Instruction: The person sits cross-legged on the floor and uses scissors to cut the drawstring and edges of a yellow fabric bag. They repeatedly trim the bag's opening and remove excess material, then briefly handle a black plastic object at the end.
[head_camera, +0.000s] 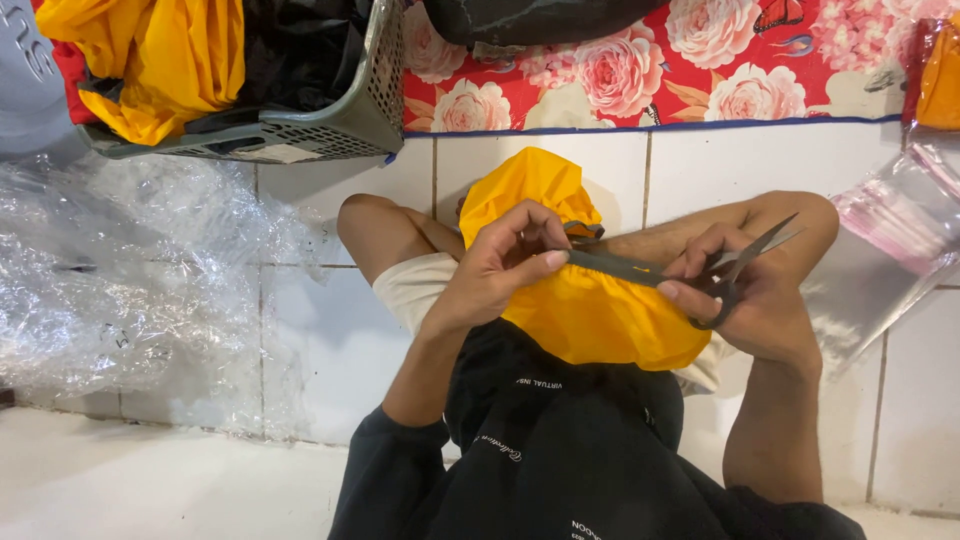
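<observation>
Though partly hidden, scissors (745, 262) blades.

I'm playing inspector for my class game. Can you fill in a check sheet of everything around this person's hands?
Surface: white tiled floor.
Job's things: yellow fabric on the lap; grey strap across it; scissors, blades pointing up and right.
Clutter: crumpled clear plastic at left; clear bags at right.
Grippers: left hand pinches the strap; right hand holds the scissors.
Cables: nothing seen.
Surroundings: grey basket with yellow and black cloth; red floral mat.
</observation>
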